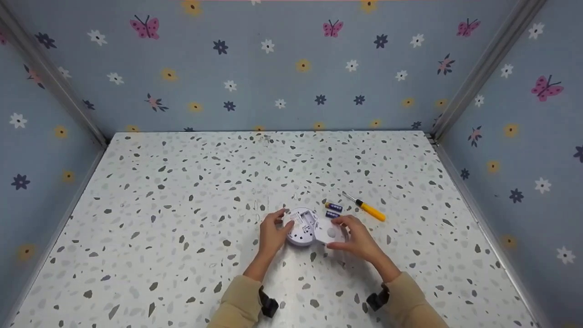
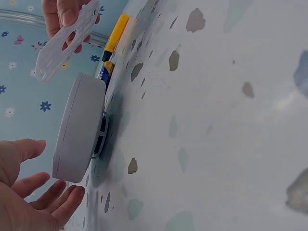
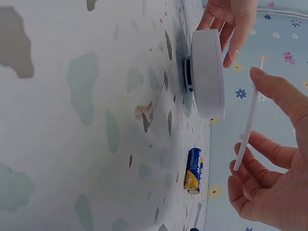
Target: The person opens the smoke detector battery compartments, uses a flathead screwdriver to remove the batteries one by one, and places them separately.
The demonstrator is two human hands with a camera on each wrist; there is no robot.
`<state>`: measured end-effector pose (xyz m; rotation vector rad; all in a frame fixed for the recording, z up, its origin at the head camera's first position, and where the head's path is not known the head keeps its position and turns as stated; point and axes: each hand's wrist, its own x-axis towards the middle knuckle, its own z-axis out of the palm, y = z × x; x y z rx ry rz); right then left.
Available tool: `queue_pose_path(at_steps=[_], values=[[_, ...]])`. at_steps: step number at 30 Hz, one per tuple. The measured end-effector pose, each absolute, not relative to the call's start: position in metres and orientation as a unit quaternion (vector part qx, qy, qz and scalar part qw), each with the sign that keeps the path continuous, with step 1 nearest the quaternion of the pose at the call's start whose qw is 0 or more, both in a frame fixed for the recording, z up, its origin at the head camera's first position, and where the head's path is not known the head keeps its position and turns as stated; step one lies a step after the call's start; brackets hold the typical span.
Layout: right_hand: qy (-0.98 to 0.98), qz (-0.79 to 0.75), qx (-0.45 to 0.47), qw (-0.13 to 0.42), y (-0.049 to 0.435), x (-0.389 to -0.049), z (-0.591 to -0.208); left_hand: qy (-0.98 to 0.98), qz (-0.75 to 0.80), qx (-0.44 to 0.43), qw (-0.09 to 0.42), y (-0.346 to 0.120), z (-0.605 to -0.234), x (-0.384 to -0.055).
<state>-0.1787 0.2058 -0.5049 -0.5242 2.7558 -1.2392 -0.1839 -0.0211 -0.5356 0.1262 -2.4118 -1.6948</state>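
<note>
A round white smoke detector [image 1: 300, 237] lies on the table, its battery compartment facing up. Along its left side is my left hand [image 1: 273, 234]; in the left wrist view those fingers are spread loosely beside the casing [image 2: 79, 130]. My right hand [image 1: 360, 239] pinches a thin white mounting plate [image 1: 322, 235] by its edges, with the thumb on one side and fingers on the other. This plate has a round hole and is held up, tilted, just right of the detector. In the right wrist view the plate [image 3: 249, 120] appears edge-on.
Two blue and yellow batteries [image 1: 334, 207] lie behind the plate. Farther right is a screwdriver [image 1: 373, 212] with a yellow handle. Patterned walls [image 1: 273, 68] enclose the speckled table [image 1: 182, 182] at the back and both sides.
</note>
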Motion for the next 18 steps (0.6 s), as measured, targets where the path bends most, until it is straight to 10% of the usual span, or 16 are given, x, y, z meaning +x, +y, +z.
queue_pose_path(at_steps=[18], values=[[0.907, -0.387, -0.159, 0.058, 0.193, -0.191, -0.499, -0.797, -0.599, 0.011, 0.073, -0.023, -0.535, -0.149]])
